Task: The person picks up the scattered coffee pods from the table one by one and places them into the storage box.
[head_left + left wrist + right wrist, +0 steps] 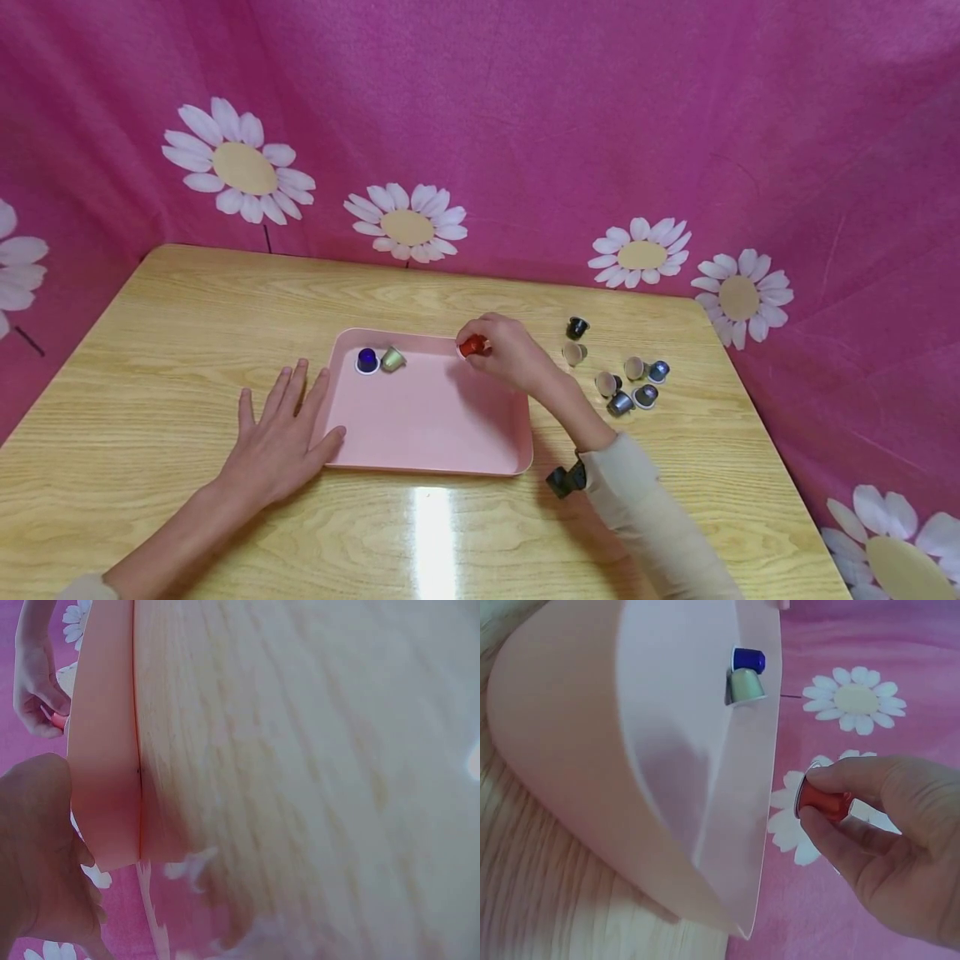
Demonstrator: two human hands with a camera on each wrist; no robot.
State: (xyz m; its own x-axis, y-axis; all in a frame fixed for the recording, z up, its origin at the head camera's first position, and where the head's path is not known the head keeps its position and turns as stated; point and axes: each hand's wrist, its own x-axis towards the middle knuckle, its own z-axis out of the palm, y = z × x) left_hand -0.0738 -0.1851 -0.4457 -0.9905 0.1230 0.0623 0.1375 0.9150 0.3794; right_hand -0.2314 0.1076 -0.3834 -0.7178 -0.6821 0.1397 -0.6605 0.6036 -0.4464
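Right hand [510, 350] pinches a red coffee capsule [823, 801] between thumb and fingers [870, 776] — glossy, metallic, silver rim — just above the far right rim of the pink tray [427, 417]. Inside sit a blue capsule [367, 359] and a pale green capsule [392, 358]. Left hand [281, 442] lies flat on the bench [187, 333], fingers spread, thumb touching the tray's near-left edge.

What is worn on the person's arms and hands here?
Both hands are bare: the left hand and right hand show no gloves or rings. The right arm has a cream sleeve, with a small black device at the wrist; a cream cuff edges the left arm.
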